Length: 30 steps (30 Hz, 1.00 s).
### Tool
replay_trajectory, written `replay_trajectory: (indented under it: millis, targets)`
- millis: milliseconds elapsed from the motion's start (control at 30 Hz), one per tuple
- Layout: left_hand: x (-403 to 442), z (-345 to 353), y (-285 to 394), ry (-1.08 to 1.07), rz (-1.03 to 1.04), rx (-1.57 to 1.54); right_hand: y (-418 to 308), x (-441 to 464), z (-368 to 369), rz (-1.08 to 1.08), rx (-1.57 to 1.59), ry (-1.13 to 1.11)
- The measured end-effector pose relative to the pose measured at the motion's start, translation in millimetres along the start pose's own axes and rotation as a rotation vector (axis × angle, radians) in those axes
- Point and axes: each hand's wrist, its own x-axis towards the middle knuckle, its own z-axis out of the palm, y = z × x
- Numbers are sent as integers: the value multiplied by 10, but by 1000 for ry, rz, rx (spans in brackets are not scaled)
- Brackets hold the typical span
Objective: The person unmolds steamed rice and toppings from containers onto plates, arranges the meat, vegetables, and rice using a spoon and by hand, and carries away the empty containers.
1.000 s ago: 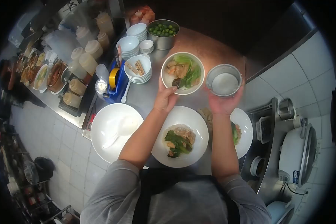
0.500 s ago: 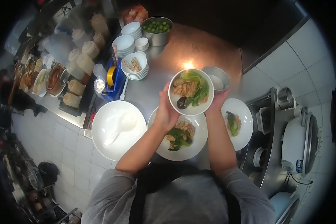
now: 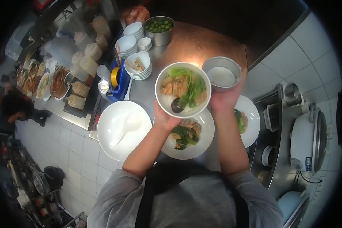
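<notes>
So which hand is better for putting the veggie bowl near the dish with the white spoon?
Probably the left hand: it holds the veggie bowl and is nearer that white dish. The right hand is busy holding the round metal tin.

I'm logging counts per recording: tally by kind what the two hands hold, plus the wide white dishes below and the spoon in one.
Food bowl, in the left hand: 1
Metal tin, in the right hand: 1
Wide white dishes: left dish, middle dish, right dish: 3
White spoon, in the left dish: 1
Total: 6
</notes>
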Motion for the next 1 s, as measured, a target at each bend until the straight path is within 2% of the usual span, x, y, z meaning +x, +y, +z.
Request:
replay_trajectory:
  millis: [33,100,167,233,333,367,433,467,567,600,833,967,1000]
  targets:
    - [24,7,-14,3,1,-15,-75,-24,-5,104,120,-209]
    - [61,-17,-48,8,-1,-47,-96,-61,126,-2,-41,81]
    - [99,-101,-70,-133,-6,-22,-1,-60,405,-125,-200,376]
    - [136,-103,-87,-281,-7,-73,-13,-42,427,-135,-221,371]
    - [154,39,-76,-167,-64,-132,-74,-53,507,-165,-279,366]
    - [142,87,-61,-208,-100,-123,-110,-66,529,-177,-304,365]
    - [112,146,-23,-288,-171,-104,-303,-175,463,-186,-274,123]
    - [150,84,-16,-257,-150,-120,-361,-233,446,-187,-262,0]
    - [214,61,-39,-152,55,-28,-362,-392,667,-153,-528,-152]
    - [200,39,-41,-231,73,15,-135,-416,875,-360,-652,159]
    - [209,90,-51,-333,79,94,253,-547,1023,-587,-1650,2]
    - [178,162,-163,-281,139,101,348,-499,1047,-638,-2080,-5]
    - [177,162,-177,-283,135,87,371,-499,1074,-681,-2074,9]
